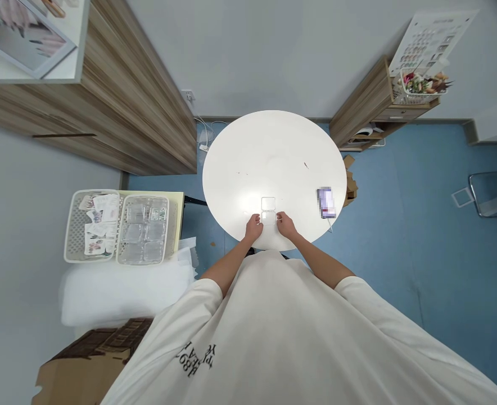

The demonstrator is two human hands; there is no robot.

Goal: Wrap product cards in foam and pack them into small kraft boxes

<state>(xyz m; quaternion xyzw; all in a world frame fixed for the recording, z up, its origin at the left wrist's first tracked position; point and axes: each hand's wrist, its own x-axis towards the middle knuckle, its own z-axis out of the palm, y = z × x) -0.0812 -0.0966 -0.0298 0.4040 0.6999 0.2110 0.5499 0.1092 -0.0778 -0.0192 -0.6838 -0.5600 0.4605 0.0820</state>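
A small clear plastic box lies unfolded near the front edge of the white round table [274,146]. Its far half [268,203] and near half [269,217] sit side by side, apparently joined along one edge. My left hand [254,227] rests at the left side of the near half, fingers a little bent and apart. On the opposite side is my right hand [285,225], its fingertips pointing at the box with gaps between them. Neither hand visibly grips the box. Whether the fingertips touch its edges is too small to tell.
A phone [326,202] with a cable lies at the table's right. On my left, one white basket [69,236] holds printed packets, another [167,225] several clear boxes. Below them are white wrapping [109,292] and a cardboard box [84,377]. Wooden cabinets stand behind on both sides.
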